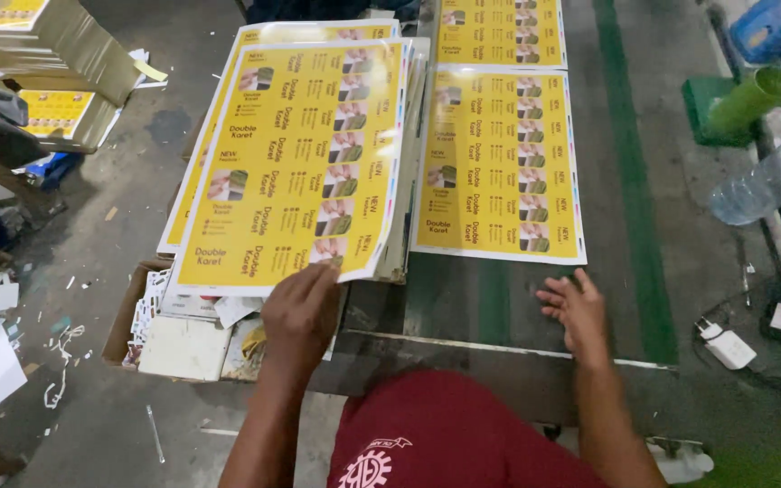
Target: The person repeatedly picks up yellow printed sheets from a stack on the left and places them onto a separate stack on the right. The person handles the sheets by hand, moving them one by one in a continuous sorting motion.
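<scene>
Clearly the left hand has hold of the top yellow printed sheet, fingers curled and pinched on its near edge at about 6 o'clock of the sheet, with the corner lifted a little off the stack of sheets beneath. That stack sits at 11 o'clock from the person's chest, its near end overhanging a cardboard box of paper scraps on the floor. The right hand is open, fingers spread, palm down and resting flat on the dark green work table, gripping nothing. Just beyond it, at 12 o'clock of that hand, a single yellow sheet lies flat on the table, with another sheet farther up at the frame's top. A clear plastic bottle lies at 3 o'clock. The held sheet looks thin, light and glossy, so likely floppy and slippery against its neighbours; it would probably crease if bent sharply, and an edge or corner pinch, supported wide, seems the safe place to take it
</scene>
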